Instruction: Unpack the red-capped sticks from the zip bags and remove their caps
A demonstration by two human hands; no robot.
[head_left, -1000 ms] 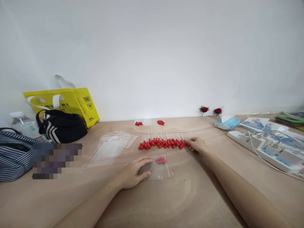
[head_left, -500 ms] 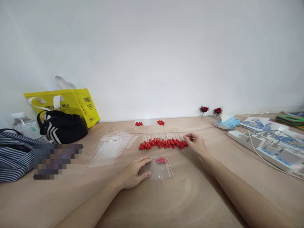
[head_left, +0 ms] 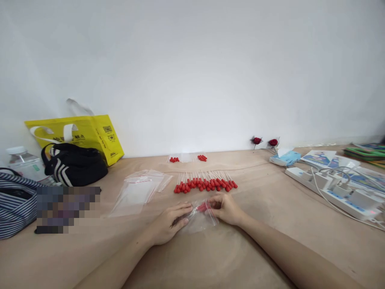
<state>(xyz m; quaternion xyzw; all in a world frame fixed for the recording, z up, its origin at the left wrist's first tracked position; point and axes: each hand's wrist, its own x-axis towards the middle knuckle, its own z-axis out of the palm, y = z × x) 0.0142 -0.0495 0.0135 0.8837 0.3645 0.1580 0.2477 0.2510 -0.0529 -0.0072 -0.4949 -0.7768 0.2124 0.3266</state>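
Clear bag (head_left: 197, 225): I'm steadying it lightly, left hand (head_left: 166, 224) spread apart; right hand (head_left: 226, 208) is working its red-lined end, grip unclear.

Reaches forward with bare left forearm (head_left: 124, 255) and bare right forearm (head_left: 279, 245), converging toward centre. Holds left hand (head_left: 163, 223) palm down, with fingers loosely extended and thumb spread apart. Holds right hand (head_left: 227, 209) angled inward, opposite the left, with fingers bent and thumb close beneath. Leaves narrow gap between both.
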